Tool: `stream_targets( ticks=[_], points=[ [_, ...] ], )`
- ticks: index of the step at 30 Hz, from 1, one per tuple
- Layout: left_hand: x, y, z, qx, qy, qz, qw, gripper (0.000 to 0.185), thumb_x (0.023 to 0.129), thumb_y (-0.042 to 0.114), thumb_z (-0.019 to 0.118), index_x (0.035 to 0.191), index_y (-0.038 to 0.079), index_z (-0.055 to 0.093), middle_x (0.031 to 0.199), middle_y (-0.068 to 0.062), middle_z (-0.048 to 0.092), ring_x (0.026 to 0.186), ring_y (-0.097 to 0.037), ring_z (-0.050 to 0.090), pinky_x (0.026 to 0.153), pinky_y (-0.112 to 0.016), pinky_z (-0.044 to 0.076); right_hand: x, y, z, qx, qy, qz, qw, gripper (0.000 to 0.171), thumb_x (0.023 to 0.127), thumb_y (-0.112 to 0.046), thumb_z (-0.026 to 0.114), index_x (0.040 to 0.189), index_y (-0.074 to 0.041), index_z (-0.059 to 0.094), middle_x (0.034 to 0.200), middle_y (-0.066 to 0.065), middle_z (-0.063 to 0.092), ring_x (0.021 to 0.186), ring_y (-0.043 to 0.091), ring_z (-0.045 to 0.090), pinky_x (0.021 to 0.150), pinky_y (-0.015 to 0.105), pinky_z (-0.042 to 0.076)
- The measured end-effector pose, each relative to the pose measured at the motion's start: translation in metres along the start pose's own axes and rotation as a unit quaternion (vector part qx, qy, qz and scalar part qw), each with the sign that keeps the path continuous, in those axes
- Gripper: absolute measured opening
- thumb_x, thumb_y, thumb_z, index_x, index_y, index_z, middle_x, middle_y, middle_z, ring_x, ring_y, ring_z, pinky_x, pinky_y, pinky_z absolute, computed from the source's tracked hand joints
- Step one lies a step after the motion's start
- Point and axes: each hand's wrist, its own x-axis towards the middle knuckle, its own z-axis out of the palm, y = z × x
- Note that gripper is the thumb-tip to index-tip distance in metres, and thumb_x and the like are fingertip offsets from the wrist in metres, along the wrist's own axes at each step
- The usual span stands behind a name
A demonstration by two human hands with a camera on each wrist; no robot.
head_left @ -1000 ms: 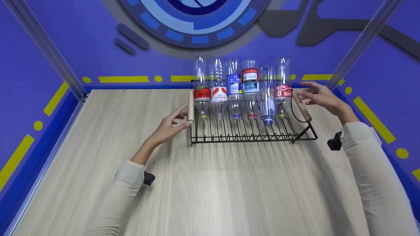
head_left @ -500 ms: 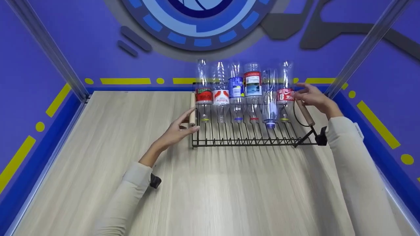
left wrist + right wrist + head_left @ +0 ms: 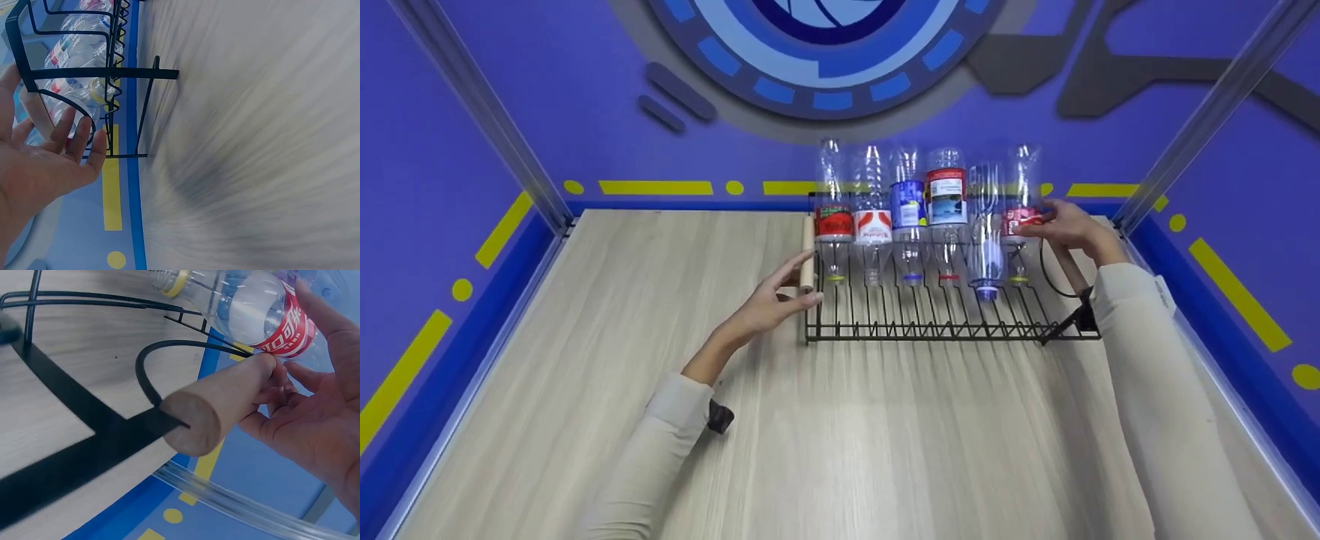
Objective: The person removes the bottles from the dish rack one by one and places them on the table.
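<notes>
A black wire rack with wooden side handles stands at the back of the table, several clear plastic bottles lying slanted in it, necks down. My left hand is at its left end, fingers bent behind the wooden handle and thumb across the front. In the left wrist view these fingers curve loosely by the handle. At the right end my right hand pinches the red-labelled plastic bottle between thumb and fingers. The right wrist view shows its label and yellow neck ring close above the right handle.
Other bottles, among them one with a blue label and one with a red-and-white picture label, fill the slots alongside. A blue patterned wall rises behind the rack. The pale wooden table extends in front.
My right hand has moved left and inward past the right handle and taken hold of the red-labelled bottle. My left hand has come in closer around the left handle.
</notes>
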Motion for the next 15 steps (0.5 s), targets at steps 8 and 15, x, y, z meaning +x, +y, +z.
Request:
stream_targets(
  ticks=[8,15],
  points=[
    [-0.0013,0.0028,0.0004,-0.001,0.000,-0.010,1.0000,0.078,0.098,0.029,0.071,0.163,0.028,0.027,0.161,-0.011,0.034,0.142,-0.033,0.039,0.113,-0.053,0.041,0.0034,-0.0015,0.0047,-0.033,0.018,-0.002,0.999,0.084,0.100,-0.034,0.065,0.157,0.011,0.022,0.144,0.038,0.044,0.123,0.042,0.048,0.090,0.030,0.045],
    [-0.0018,0.0055,0.0014,0.001,-0.003,-0.027,0.9996,0.078,0.098,0.033,0.069,0.163,0.033,0.026,0.160,-0.012,0.035,0.142,-0.032,0.039,0.113,-0.052,0.039,0.0031,-0.0054,0.0066,-0.037,0.032,0.011,0.999,0.079,0.100,-0.034,0.065,0.153,0.014,0.030,0.143,0.039,0.046,0.119,0.041,0.049,0.087,0.029,0.044]
  ],
)
